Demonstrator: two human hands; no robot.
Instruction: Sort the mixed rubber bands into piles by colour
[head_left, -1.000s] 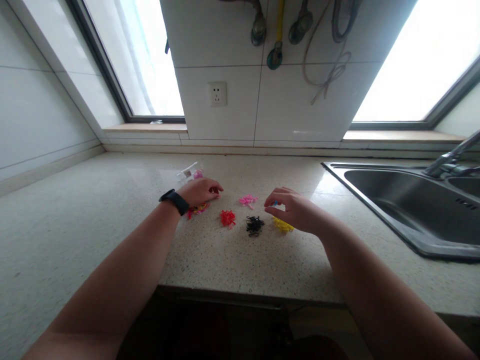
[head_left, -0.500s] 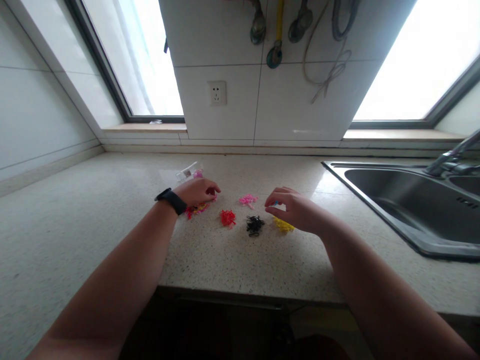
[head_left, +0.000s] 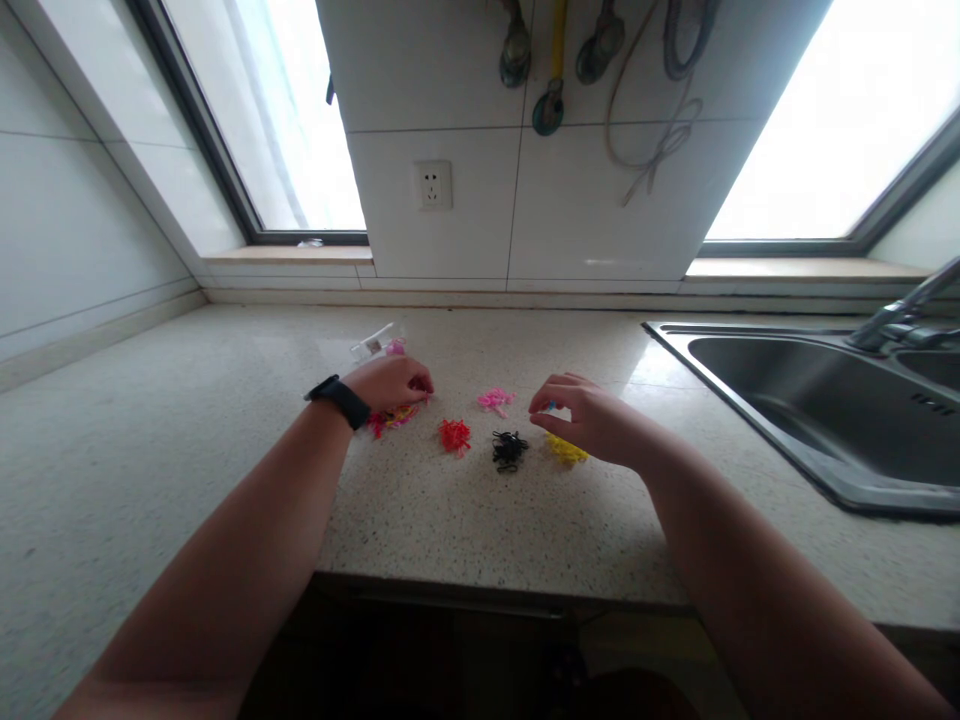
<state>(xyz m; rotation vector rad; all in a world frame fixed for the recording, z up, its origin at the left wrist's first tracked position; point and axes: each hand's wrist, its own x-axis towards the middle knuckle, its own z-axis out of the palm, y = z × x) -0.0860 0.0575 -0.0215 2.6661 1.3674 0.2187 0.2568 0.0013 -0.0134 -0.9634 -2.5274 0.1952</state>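
Note:
Small heaps of tiny elastic bands lie on the speckled counter [head_left: 225, 440]: a mixed red, pink and yellow heap [head_left: 393, 418], a red heap [head_left: 455, 436], a pink heap [head_left: 495, 401], a black heap [head_left: 509, 450] and a yellow heap [head_left: 565, 451]. My left hand [head_left: 390, 383], with a black wristband, rests curled over the mixed heap, fingertips down on it. My right hand [head_left: 583, 418] hovers just above the yellow heap and pinches a small blue band between thumb and fingers.
A clear plastic bag [head_left: 375, 345] with pink bits lies behind my left hand. A steel sink [head_left: 817, 400] with a tap [head_left: 900, 315] is set in the counter at the right. A wall socket [head_left: 433, 185] and hanging hoses sit between two windows.
My left hand has drawn back slightly to the left over the mixed heap. My right hand has stayed where it was with the blue band.

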